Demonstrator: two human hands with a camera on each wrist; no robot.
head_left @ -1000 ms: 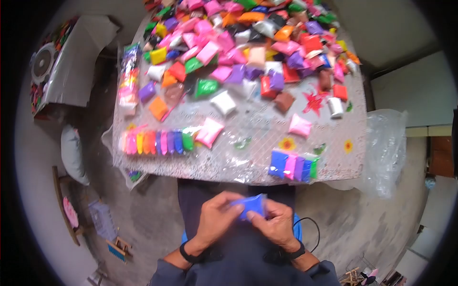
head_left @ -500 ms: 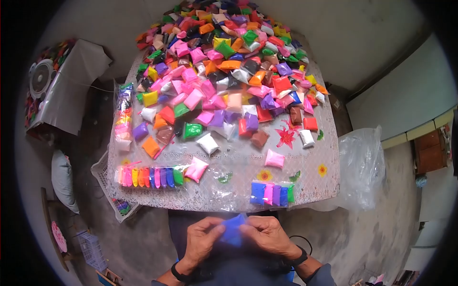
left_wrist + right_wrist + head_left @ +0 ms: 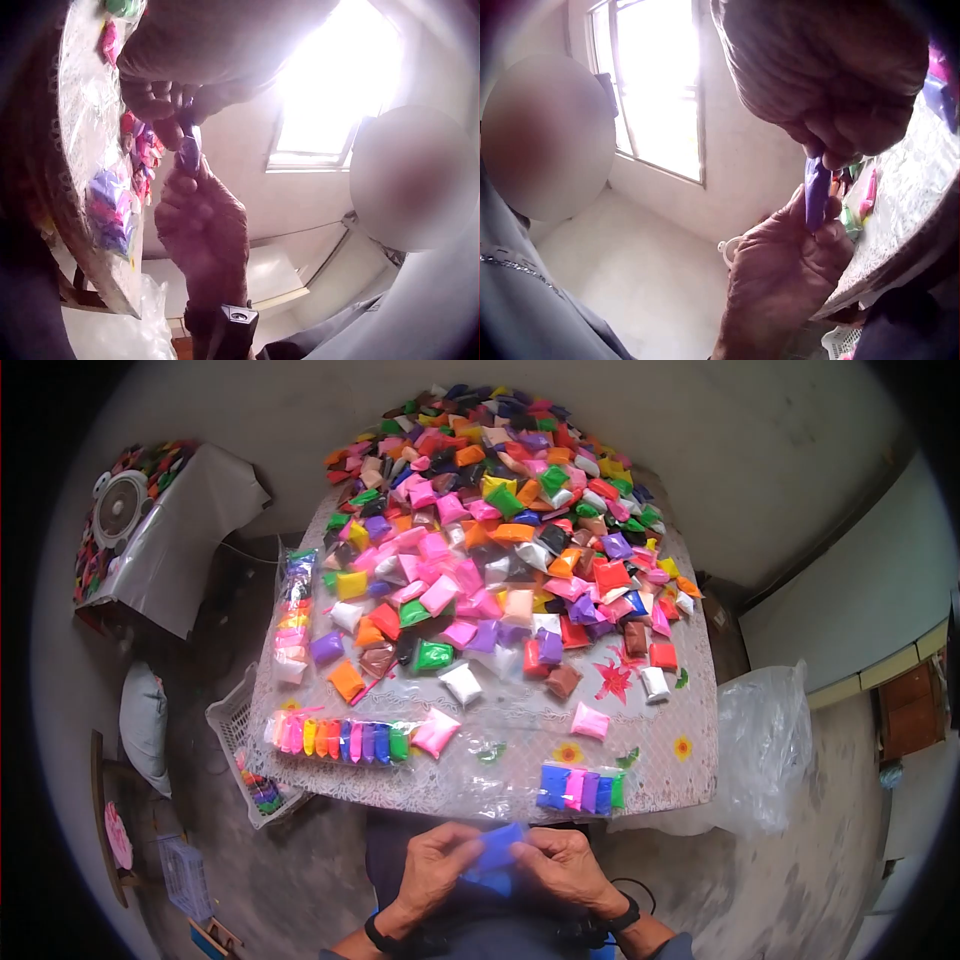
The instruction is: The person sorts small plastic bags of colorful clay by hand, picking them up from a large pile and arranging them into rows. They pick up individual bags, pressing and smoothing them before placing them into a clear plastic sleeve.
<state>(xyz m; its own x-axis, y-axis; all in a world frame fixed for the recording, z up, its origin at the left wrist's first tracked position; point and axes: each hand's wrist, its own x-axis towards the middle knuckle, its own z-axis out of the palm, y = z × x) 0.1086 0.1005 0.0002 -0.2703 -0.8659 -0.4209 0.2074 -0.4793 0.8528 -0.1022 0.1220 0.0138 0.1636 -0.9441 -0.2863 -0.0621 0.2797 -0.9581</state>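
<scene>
Kept nearly in place since earlier frame; pinched blue packet (image 3: 497,850) at both ends with left hand (image 3: 432,868) and right hand (image 3: 563,870), below table (image 3: 690,760) edge, probably to flatten it.

Blue packet (image 3: 497,847) sits lower, nearer table (image 3: 520,720) edge; view tilted up.

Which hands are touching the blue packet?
Touching, both. The head view shows the left hand and right hand pinching the blue packet from opposite sides; both wrist views show fingers closed on it.
</scene>
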